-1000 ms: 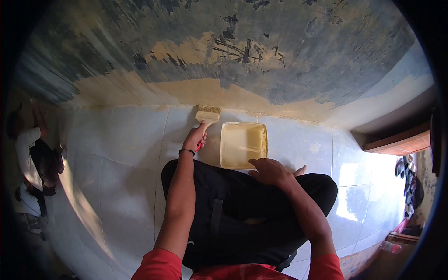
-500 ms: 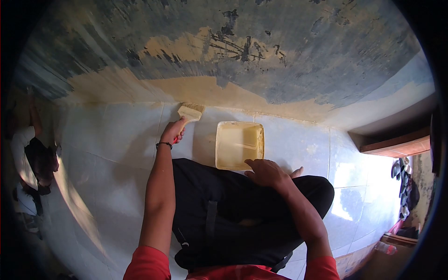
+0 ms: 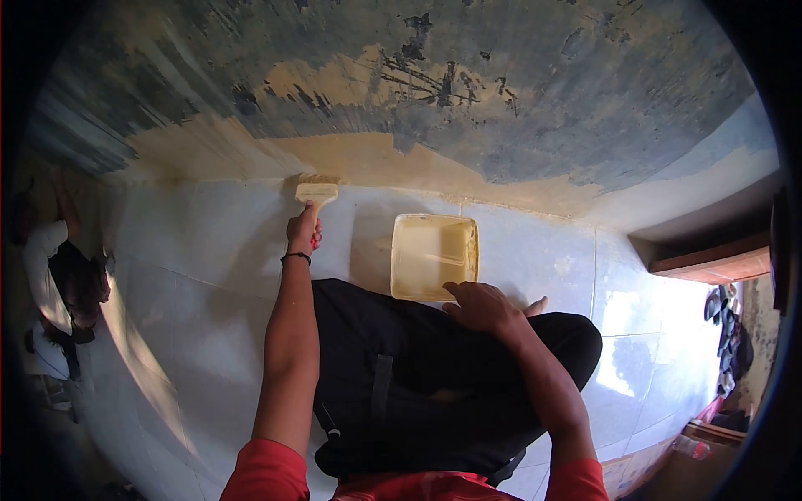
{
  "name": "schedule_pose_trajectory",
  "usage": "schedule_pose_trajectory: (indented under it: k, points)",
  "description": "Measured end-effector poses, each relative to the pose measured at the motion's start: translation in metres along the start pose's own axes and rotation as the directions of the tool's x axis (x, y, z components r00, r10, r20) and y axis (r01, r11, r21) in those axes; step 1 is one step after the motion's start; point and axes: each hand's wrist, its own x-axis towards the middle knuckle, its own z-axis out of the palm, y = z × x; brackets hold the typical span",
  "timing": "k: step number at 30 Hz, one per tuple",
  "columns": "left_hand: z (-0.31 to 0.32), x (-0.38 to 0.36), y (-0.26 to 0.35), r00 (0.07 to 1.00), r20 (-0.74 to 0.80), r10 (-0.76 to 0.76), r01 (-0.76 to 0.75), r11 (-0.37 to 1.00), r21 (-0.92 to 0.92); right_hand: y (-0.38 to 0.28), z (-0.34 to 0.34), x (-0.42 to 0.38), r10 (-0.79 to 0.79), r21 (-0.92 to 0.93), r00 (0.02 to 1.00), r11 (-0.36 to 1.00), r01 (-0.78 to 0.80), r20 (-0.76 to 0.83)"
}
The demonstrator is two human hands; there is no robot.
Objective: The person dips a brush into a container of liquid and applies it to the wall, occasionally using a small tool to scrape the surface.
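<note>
My left hand is closed round the handle of a wide paintbrush. The brush points away from me, its bristles at the foot of the wall where it meets the floor. To the right stands a squarish cream tub with pale yellow paint inside. My right hand grips the tub's near right corner, fingers at the rim; part of the grip is hidden beneath the hand.
Grey tiled floor surrounds my crossed legs. The wall is patchy grey above a cream band. Another person sits at the far left. At the right are a wooden ledge, a row of dark footwear and a cardboard box.
My left hand has moved the brush leftward along the foot of the wall, and the brush has turned more upright in view. The right hand stays at the tub's corner.
</note>
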Motion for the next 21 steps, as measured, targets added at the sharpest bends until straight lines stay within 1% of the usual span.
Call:
schedule_pose_trajectory:
  k: [2, 5, 9, 11, 15, 17, 18, 20, 21]
  points:
    - [0.000, -0.004, 0.000, 0.999, -0.033, 0.032, -0.035, 0.996, -0.086, -0.001, 0.000, -0.001, -0.001, 0.003, 1.000, 1.000, 0.001, -0.008]
    - [0.001, -0.007, 0.000, 0.997, -0.044, 0.066, -0.071, 0.989, -0.132, -0.002, -0.001, -0.001, 0.003, -0.007, 1.000, 1.000, -0.003, 0.000]
    - [0.000, -0.006, 0.000, 0.996, -0.075, 0.050, -0.063, 0.982, -0.179, 0.000, -0.001, -0.001, 0.009, 0.007, 1.000, 1.000, -0.009, 0.006]
    - [0.000, -0.006, 0.000, 0.993, -0.091, 0.080, -0.101, 0.960, -0.260, 0.000, -0.001, -0.001, 0.007, 0.013, 1.000, 1.000, -0.007, 0.004]
    - [-0.001, -0.009, 0.006, 0.987, -0.122, 0.110, -0.143, 0.937, -0.319, 0.000, 0.001, 0.000, 0.009, 0.007, 1.000, 1.000, -0.009, 0.006]
    - [0.001, -0.015, 0.014, 0.975, -0.197, 0.098, -0.171, 0.902, -0.397, 0.001, 0.002, 0.001, 0.010, 0.003, 1.000, 1.000, -0.010, 0.003]
    - [0.001, -0.019, 0.017, 0.975, -0.198, 0.097, -0.170, 0.902, -0.397, 0.001, 0.002, 0.001, 0.007, -0.001, 1.000, 1.000, -0.007, -0.002]
    - [0.001, -0.024, 0.021, 0.958, -0.248, 0.146, -0.232, 0.903, -0.362, -0.004, -0.003, 0.001, 0.004, -0.005, 1.000, 1.000, -0.004, -0.005]
    - [0.001, -0.026, 0.023, 0.957, -0.250, 0.145, -0.231, 0.903, -0.362, -0.007, -0.008, 0.001, 0.048, 0.001, 0.996, 0.999, -0.048, 0.069]
